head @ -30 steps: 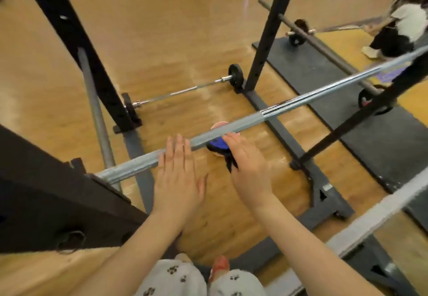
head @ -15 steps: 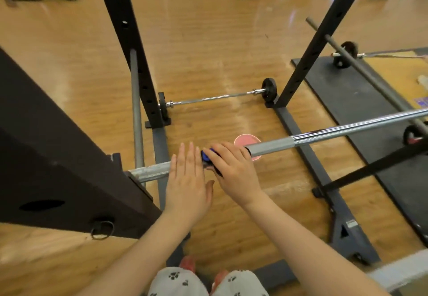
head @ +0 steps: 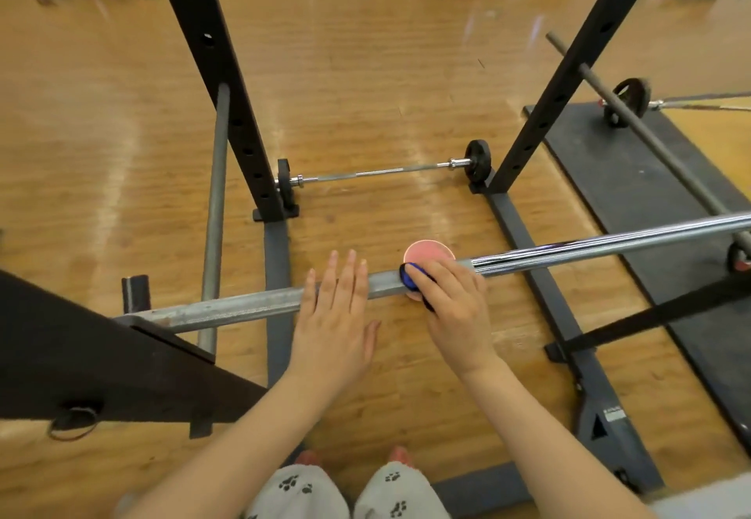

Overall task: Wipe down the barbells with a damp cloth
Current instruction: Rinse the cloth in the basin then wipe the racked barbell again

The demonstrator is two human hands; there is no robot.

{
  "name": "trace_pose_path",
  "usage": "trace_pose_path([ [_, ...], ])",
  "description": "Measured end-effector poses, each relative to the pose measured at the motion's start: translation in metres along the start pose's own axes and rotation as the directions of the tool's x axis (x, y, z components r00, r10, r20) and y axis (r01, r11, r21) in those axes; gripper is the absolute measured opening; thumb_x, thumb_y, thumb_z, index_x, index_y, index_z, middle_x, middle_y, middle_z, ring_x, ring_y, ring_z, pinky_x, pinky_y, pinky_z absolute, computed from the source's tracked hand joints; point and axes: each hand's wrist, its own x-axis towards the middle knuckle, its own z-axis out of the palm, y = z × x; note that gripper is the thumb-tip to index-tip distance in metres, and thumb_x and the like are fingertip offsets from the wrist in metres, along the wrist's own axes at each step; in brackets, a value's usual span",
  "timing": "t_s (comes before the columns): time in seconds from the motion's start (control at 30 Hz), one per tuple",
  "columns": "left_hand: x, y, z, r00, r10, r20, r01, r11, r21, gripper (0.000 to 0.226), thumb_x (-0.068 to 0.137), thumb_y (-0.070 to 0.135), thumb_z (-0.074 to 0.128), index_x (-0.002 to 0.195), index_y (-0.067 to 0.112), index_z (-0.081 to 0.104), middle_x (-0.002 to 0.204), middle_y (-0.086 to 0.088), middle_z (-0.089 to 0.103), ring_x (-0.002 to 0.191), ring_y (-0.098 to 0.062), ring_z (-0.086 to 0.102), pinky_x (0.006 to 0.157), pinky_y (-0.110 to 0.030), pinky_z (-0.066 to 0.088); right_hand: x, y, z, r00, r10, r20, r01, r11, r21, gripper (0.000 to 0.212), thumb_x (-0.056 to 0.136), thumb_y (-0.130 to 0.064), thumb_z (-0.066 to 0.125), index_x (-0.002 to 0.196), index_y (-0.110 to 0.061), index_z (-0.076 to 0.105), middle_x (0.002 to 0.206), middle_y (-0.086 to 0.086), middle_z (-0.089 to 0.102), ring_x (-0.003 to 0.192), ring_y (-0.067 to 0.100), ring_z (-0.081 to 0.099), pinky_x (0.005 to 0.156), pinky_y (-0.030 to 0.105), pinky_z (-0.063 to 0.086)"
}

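While right hand grips blue cloth around barbell, left hand rests flat, fingers straight; bar axis runs lower left to right edge, unwiped length both sides.

Head-worn view, steeply down over racked barbell.

The racked barbell runs level across the view, its left end resting on the rack. Its left stretch is dull grey and scuffed; from the middle rightward it is bright, ribbed chrome. A blue cloth is wrapped over the bar at that join. A thinner barbell with small black plates lies on the wooden floor beyond.
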Motion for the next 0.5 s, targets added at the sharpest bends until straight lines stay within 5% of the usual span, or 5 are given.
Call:
trace_pose_path([
  [0.1,0.001,0.005,0.001,0.999,-0.032,-0.008,0.032,0.999,0.004,0.09,0.075,0.037,0.073,0.143,0.001,0.028,0.147,-0.021,0.039,0.139,-0.035,0.023,0.113,-0.05,0.011,0.003,0.022,-0.009,0.987,0.155,-0.044,-0.154,0.988,0.016,0.026,0.086,-0.01,0.055,0.107,-0.003,0.07,0.108,0.01,0.068,0.106,0.024,0.051,0.085,0.042,0.041],
  [0.27,0.0,0.012,0.003,0.996,-0.08,-0.031,0.081,0.996,0.043,0.076,0.084,0.042,0.049,0.142,-0.002,0.027,0.147,-0.023,0.037,0.139,-0.034,0.024,0.115,-0.047,0.005,-0.003,0.028,-0.004,0.997,0.069,0.032,-0.071,0.994,0.078,0.029,0.076,-0.001,0.067,0.104,-0.002,0.071,0.108,0.01,0.069,0.107,0.023,0.05,0.088,0.039,0.037],
  [0.5,0.001,0.014,0.005,0.994,-0.108,0.017,0.107,0.991,0.085,0.079,0.083,0.048,0.036,0.144,-0.002,0.024,0.149,-0.021,0.034,0.139,-0.032,0.024,0.115,-0.046,0.004,0.008,0.026,-0.006,0.999,0.052,0.016,-0.054,0.986,0.16,0.027,0.082,-0.001,0.054,0.104,-0.001,0.071,0.109,0.01,0.069,0.108,0.024,0.051,0.092,0.041,0.038],
])
